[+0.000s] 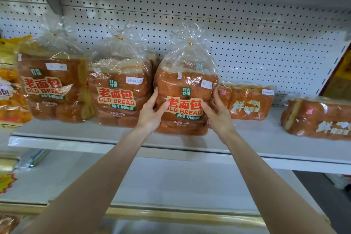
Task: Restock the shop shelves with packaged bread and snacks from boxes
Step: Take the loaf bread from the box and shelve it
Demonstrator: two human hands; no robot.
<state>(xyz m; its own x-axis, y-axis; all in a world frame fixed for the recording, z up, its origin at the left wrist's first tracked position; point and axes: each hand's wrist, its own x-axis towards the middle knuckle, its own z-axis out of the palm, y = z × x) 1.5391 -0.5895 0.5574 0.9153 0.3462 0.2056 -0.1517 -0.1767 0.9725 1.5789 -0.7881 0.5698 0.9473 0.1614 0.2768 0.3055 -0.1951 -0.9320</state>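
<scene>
Upper shelf (95, 139) of a white shop rack, seen from the front. An Old Bread bag (187, 89), clear plastic tied at the neck with a gold twist, stands upright near the middle of the shelf's front edge, clasped from both sides. The left hand (152, 115) grips its left flank, thumb laid across the printed label. The right hand (218, 118) grips the right flank in mirror fashion. Whether the bag's base bears on the shelf cannot be told. Just beside it on the left stands a second bag (119, 93) of the same kind, and a third bag (51, 85) stands toward the shelf's left end. A flat bread pack (247, 103) lies just to the right of the held bag, and another flat pack (317, 119) lies near the right end. A perforated back panel (247, 34) rises behind, and a lower shelf (171, 180) lies beneath.
</scene>
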